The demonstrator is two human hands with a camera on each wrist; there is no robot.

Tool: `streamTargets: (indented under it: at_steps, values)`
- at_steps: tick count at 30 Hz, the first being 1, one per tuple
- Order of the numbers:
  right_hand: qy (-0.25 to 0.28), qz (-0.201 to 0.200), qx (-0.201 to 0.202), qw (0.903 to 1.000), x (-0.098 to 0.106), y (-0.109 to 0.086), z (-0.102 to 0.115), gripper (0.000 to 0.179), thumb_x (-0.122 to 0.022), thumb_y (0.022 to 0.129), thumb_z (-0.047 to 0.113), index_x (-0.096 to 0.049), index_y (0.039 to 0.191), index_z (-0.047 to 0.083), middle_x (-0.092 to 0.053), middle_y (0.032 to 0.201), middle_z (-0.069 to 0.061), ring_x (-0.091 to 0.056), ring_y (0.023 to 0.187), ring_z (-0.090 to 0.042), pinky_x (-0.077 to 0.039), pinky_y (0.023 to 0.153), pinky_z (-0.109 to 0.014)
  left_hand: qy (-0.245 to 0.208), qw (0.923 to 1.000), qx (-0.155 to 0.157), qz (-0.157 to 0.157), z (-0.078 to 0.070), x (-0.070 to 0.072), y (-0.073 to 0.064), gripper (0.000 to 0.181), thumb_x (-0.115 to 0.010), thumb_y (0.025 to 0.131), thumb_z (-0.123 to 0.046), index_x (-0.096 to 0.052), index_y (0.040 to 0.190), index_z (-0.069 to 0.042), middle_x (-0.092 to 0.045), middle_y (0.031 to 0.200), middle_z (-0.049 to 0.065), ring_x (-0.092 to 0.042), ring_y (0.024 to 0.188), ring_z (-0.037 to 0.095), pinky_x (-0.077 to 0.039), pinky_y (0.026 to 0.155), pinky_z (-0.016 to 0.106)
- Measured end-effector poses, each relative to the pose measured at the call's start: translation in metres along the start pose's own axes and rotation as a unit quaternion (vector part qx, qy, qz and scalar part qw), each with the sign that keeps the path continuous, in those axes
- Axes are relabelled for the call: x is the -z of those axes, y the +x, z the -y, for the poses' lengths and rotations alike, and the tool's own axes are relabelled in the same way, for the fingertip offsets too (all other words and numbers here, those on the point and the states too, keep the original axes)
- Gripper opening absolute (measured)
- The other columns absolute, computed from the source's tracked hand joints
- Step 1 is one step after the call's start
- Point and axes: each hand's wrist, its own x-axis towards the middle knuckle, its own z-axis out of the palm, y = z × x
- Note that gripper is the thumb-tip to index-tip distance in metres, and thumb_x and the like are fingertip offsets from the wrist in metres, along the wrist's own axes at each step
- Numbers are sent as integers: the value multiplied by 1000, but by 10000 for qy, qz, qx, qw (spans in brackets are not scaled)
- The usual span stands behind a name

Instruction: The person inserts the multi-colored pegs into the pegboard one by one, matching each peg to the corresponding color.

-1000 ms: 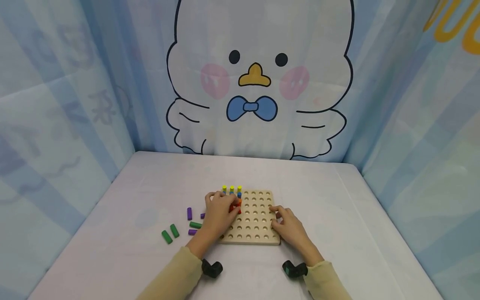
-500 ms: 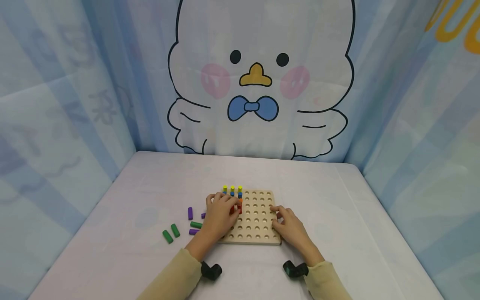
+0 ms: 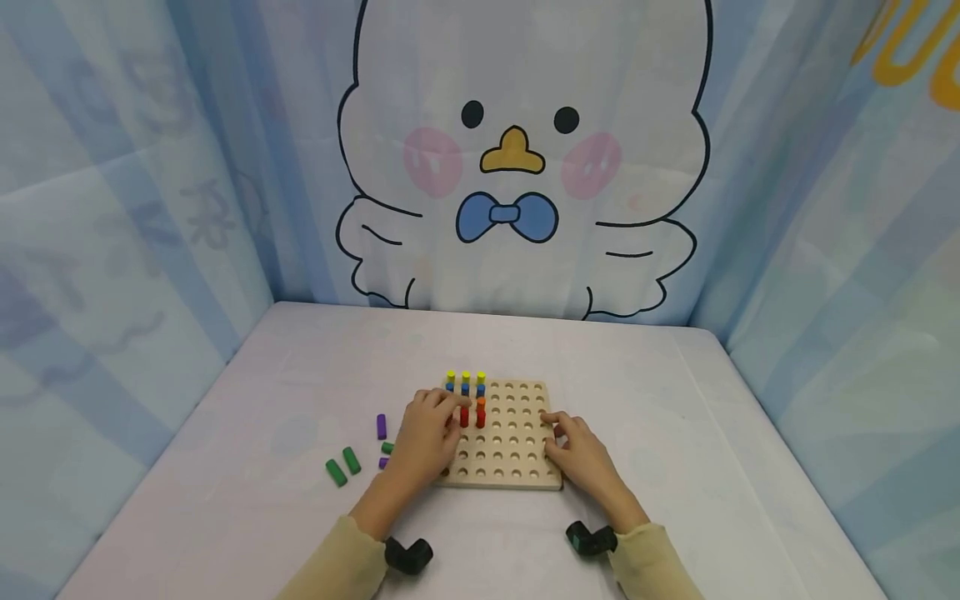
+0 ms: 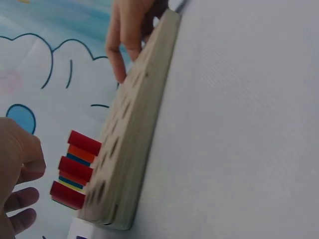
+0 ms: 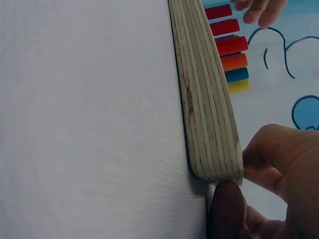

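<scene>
While the right hand [image 3: 581,454] grips the board [image 3: 519,447], the loose, seemingly empty left hand [image 3: 426,433] should avoid nudging the red pegs [image 3: 481,418].

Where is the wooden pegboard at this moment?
In the head view, the wooden pegboard lies on the pale table, below the picture's centre, between the left hand at its left side and the right hand, which holds its right edge.

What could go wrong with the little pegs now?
Maybe a few things. The left hand is close to the standing red pegs, so it might bump one. The loose green pegs lie on their sides and could roll if nudged. The right hand touches the edge of the pegboard, so a push might shift it.
</scene>
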Motion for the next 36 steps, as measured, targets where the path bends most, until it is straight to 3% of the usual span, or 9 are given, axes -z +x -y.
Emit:
streamTargets:
  at_steps: [2, 9, 16, 24, 29, 36]
  values:
    - [11, 8, -2, 10000, -1, 0, 0, 41, -64, 93, 14, -64, 134, 11, -61, 107, -9, -52, 78, -13, -43, 68, -32, -94, 9997, 237, 65, 1, 10, -3, 25, -68, 93, 1, -74, 112, -15, -69, 117, 6, -59, 118, 31, -50, 102, 50]
    - [20, 5, -34, 10000, 0, -1, 1, 41, -63, 94, 14, -64, 135, 12, -61, 108, -9, -51, 78, -14, -42, 68, -32, 426, 9943, 905, 383, 14, 42, -9, 29, -61, 93, 6, -74, 106, -16, -69, 119, 5, -60, 116, 29, -53, 98, 45]
    - [23, 31, -7, 10000, 1, 0, 0, 41, -62, 94, 14, -64, 135, 11, -60, 108, -9, -51, 78, -14, -42, 68, -32, 778, 9897, 912, 785, 27, 59, -28, 23, -67, 88, 4, -75, 101, -14, -70, 105, 5, -62, 100, 27, -54, 87, 44]
    - [35, 55, -35, 10000, 1, -1, 2, 42, -63, 94, 15, -64, 135, 11, -60, 108, -9, -51, 78, -14, -41, 68, -32, 1135, 9812, 850, 1307, 34, 64, -54, 22, -80, 79, -3, -73, 96, -16, -67, 93, 0, -61, 91, 22, -55, 84, 43]
    - [22, 38, -52, 10000, 1, -2, 1, 42, -63, 94, 14, -64, 135, 11, -60, 107, -9, -51, 78, -14, -42, 68, -32, 1197, 9820, 647, 1307, 35, 59, -60, 24, -79, 79, -2, -73, 98, -14, -67, 93, 3, -63, 88, 23, -55, 81, 43]
    - [-4, 41, -52, 10000, 0, -1, 2, 42, -63, 93, 15, -64, 135, 11, -60, 108, -9, -51, 79, -14, -42, 68, -32, 1052, 9820, 717, 1392, 34, 48, -63, 23, -79, 83, -1, -72, 101, -14, -64, 94, 1, -61, 93, 21, -55, 85, 40]
